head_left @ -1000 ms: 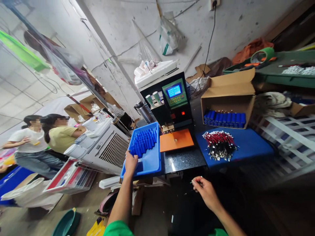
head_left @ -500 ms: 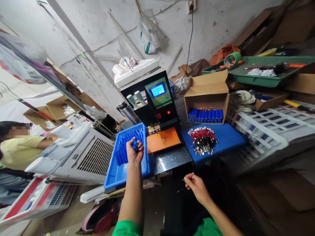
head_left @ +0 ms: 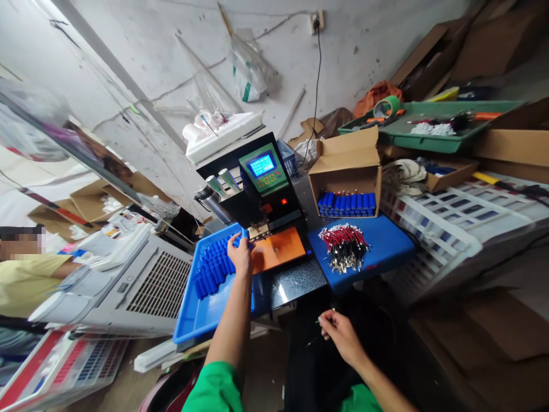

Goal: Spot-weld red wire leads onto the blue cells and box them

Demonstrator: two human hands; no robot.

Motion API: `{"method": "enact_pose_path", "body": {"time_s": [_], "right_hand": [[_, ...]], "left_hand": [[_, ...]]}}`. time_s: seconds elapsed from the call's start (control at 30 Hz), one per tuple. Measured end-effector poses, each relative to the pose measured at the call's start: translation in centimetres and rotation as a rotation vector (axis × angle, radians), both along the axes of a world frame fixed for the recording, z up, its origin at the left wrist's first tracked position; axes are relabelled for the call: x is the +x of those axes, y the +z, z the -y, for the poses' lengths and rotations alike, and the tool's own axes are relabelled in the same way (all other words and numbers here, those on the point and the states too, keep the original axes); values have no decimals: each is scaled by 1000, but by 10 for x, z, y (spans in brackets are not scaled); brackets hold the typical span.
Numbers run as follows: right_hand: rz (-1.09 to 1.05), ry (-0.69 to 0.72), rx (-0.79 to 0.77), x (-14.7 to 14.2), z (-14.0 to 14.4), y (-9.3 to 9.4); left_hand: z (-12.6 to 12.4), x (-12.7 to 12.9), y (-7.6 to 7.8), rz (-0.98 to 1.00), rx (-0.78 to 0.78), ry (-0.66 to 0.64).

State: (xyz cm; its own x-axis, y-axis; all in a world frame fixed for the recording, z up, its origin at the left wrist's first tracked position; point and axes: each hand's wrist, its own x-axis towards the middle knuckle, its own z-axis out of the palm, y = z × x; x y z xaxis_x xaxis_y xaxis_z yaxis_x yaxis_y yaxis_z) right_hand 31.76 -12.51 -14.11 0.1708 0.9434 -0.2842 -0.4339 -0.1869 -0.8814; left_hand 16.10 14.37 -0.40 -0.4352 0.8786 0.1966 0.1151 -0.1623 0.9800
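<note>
My left hand [head_left: 241,254] is closed around a blue cylindrical battery [head_left: 245,235]. It is held at the right rim of the blue tray [head_left: 182,332], beside the electrodes of a spot-welding machine [head_left: 266,171] with a lit screen. Rows of blue batteries [head_left: 211,274] lie in that tray. Low in front of me, my right hand [head_left: 338,329] pinches a thin wire lead [head_left: 316,322]; most of it is lost against the dark background. An orange plate [head_left: 281,250] extends in front of the machine.
Red and black wire leads [head_left: 346,243] with white connectors lie heaped on a blue mat [head_left: 392,243]. An open cardboard box [head_left: 343,163] behind them holds more blue batteries. White plastic crates [head_left: 441,229] stand at the right. Another person [head_left: 30,283] sits at far left, beyond a white air cooler [head_left: 111,280].
My left hand has moved from above the tray to beside the machine's electrodes with the battery. My right hand stays low, still pinching the lead. The view has shifted slightly.
</note>
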Motion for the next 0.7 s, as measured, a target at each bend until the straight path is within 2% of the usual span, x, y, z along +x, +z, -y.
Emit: {"method": "enact_pose_path", "body": {"time_s": [0.13, 0.27, 0.47, 0.7], "right_hand": [[12, -7, -1, 2, 0, -1], [28, -11, -12, 6, 0, -2], [-2, -33, -15, 10, -1, -4], [-15, -37, 12, 11, 0, -2]], "left_hand": [[-14, 1, -10, -190, 48, 94], [-21, 3, -16, -294, 32, 180], [-20, 8, -16, -447, 70, 151], [-6, 14, -8, -333, 41, 60]]}}
